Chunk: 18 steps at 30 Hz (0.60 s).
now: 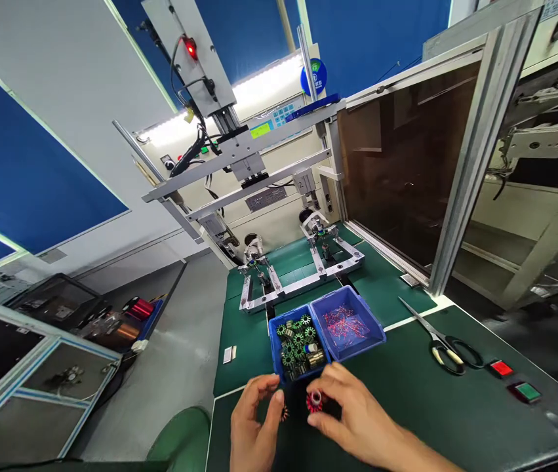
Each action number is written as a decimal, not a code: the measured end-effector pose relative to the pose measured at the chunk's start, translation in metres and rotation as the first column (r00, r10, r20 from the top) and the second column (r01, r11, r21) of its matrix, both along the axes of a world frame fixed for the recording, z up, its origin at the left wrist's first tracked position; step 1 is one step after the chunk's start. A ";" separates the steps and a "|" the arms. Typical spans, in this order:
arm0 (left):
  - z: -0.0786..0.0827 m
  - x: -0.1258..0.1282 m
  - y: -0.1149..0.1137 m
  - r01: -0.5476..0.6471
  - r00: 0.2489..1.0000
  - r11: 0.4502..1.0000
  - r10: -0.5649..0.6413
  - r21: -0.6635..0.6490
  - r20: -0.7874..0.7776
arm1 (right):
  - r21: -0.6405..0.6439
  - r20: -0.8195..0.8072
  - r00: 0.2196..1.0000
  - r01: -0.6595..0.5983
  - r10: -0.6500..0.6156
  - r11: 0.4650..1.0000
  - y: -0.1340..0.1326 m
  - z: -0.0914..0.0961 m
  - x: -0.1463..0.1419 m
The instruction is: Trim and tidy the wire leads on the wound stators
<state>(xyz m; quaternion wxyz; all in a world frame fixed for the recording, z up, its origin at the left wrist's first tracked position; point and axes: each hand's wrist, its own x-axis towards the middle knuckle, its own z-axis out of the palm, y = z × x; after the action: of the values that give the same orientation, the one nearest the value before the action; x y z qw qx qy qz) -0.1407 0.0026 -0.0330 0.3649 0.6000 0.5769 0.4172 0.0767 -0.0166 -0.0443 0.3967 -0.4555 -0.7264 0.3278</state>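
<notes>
Both of my hands are over the near edge of the green work surface, just in front of two blue bins. My right hand (355, 410) pinches a small red-toothed motor core (314, 401) with a pale round centre between thumb and fingers. A second small part with reddish teeth (285, 412) shows at the thumb and fingertips of my left hand (258, 419), which are closed around it; most of it is hidden. Green-toothed motor cores (298, 339) and some metal-sided ones fill the left blue bin (271, 334). In the right blue bin (372, 331) lie thin red and pale pieces (345, 322).
Behind the bins stands a metal fixture frame (303, 283) with two clamping heads under a machine. Black-handled scissors (438, 344) lie to the right, points away from me. Near them are a red button (501, 368) and a green button (527, 392). A brown panel (406, 164) borders the right side.
</notes>
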 end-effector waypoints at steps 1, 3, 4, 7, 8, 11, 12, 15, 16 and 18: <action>0.009 0.011 0.004 0.044 0.995 0.999 -0.041 -0.030 0.093 | 0.080 -0.063 0.998 -0.009 0.014 0.997 0.008 0.010 0.007; 0.026 0.035 0.018 0.249 0.932 0.965 -0.214 -0.087 0.291 | 0.241 -0.137 0.989 -0.025 0.059 0.970 0.027 0.027 0.018; 0.032 0.045 0.026 0.358 0.873 0.929 -0.296 -0.095 0.388 | 0.292 -0.145 0.985 -0.042 0.088 0.956 0.037 0.034 0.023; 0.039 0.067 0.047 0.455 0.739 0.887 -0.329 -0.075 0.588 | 0.323 -0.181 0.971 -0.091 0.156 0.942 0.063 0.047 0.032; 0.037 0.071 0.051 0.436 0.728 0.896 -0.299 -0.080 0.617 | 0.302 -0.220 0.960 -0.101 0.172 0.948 0.069 0.048 0.034; 0.027 0.072 0.055 0.383 0.741 0.912 -0.208 -0.148 0.638 | 0.178 -0.393 0.897 -0.143 0.204 0.974 0.075 0.042 0.037; 0.023 0.070 0.054 0.386 0.744 0.905 -0.190 -0.180 0.641 | 0.116 -0.448 0.870 -0.173 0.207 0.978 0.075 0.038 0.037; 0.019 0.065 0.048 0.425 0.738 0.870 -0.175 -0.249 0.651 | -0.014 -0.537 0.818 -0.251 0.205 0.968 0.069 0.030 0.037; 0.019 0.065 0.046 0.430 0.737 0.864 -0.169 -0.261 0.654 | -0.011 -0.530 0.822 -0.252 0.207 0.968 0.067 0.029 0.037; 0.019 0.064 0.044 0.415 0.741 0.868 -0.150 -0.271 0.654 | 0.064 -0.467 0.855 -0.222 0.226 0.973 0.064 0.030 0.038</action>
<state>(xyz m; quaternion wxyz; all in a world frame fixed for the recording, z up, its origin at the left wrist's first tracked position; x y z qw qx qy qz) -0.0763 0.0466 -0.0135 0.7066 0.4261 0.3990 0.4001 0.1148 0.0473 -0.0144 0.5222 -0.2729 -0.6574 0.4697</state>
